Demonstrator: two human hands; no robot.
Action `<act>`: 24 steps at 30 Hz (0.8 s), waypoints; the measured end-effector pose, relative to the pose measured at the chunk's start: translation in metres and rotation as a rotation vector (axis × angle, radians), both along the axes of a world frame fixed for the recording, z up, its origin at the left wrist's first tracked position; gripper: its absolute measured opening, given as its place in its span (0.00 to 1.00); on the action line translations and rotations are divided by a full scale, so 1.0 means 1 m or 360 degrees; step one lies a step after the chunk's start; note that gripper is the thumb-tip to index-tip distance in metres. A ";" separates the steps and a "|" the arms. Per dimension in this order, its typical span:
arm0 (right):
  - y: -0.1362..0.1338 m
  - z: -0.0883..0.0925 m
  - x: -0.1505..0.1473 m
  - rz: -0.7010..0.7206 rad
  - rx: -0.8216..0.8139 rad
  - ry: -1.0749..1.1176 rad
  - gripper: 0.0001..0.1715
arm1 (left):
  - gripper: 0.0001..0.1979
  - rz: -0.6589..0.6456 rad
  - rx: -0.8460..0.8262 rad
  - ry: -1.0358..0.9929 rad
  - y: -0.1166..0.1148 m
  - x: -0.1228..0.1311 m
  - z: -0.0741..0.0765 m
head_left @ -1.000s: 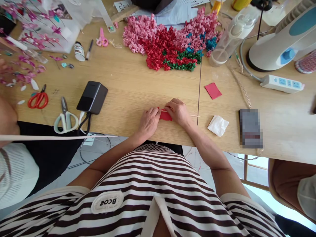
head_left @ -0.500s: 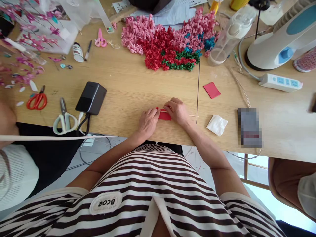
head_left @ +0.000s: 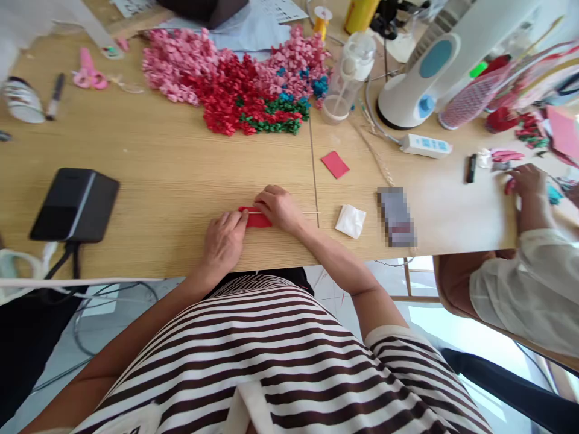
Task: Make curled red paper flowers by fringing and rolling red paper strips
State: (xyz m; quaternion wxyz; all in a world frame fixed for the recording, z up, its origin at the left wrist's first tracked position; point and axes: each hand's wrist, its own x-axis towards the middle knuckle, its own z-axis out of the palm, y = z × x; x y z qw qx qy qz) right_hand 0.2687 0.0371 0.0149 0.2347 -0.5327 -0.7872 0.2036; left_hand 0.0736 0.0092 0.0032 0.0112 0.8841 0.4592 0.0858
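A small red piece of fabric or paper [head_left: 259, 221] lies on the table in front of me, with a thin wooden stick [head_left: 311, 212] across its upper part. The stick pokes out to the right from under my right hand [head_left: 281, 208]. That hand's fingers are bent and pressed together on the stick and the red piece's right side. My left hand [head_left: 224, 242] has its fingers closed together, pinning the left end of the red piece and stick. Right of my hands are a second red square [head_left: 335, 164] and a folded white tissue [head_left: 350, 221].
Pink, red and green flower clusters [head_left: 235, 90] lie at the back. A black power bank [head_left: 75, 205] stands left; a clear bottle [head_left: 348, 78], white-blue appliance [head_left: 420, 72], power strip [head_left: 426, 146] and blurred phone [head_left: 398, 217] are right. At far right is another person's hand [head_left: 529, 181].
My view has swung right, so the table's things sit further left and another person's arm shows at far right. Both hands remain on the red piece and stick, with little visible movement.
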 end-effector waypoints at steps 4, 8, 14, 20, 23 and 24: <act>0.000 0.002 0.000 0.0042 -0.0052 -0.0055 0.14 | 0.24 -0.0007 -0.0010 -0.0083 -0.001 -0.001 0.000; -0.001 0.004 0.000 0.0061 -0.0067 -0.0050 0.15 | 0.24 -0.0038 -0.0022 -0.0090 -0.001 -0.001 0.003; -0.002 0.006 0.000 0.0042 -0.0108 -0.0072 0.14 | 0.24 -0.0006 -0.0067 0.0017 -0.001 0.000 0.006; -0.002 0.005 0.000 0.0063 -0.0114 -0.0069 0.14 | 0.24 0.0000 -0.0044 -0.0018 -0.004 0.001 0.005; -0.002 0.005 -0.001 0.0056 -0.0119 -0.0063 0.14 | 0.24 -0.0008 -0.0023 0.0005 -0.004 0.001 0.005; -0.002 0.005 -0.001 0.0051 -0.0118 -0.0065 0.14 | 0.24 -0.0001 -0.0006 0.0004 -0.004 0.001 0.004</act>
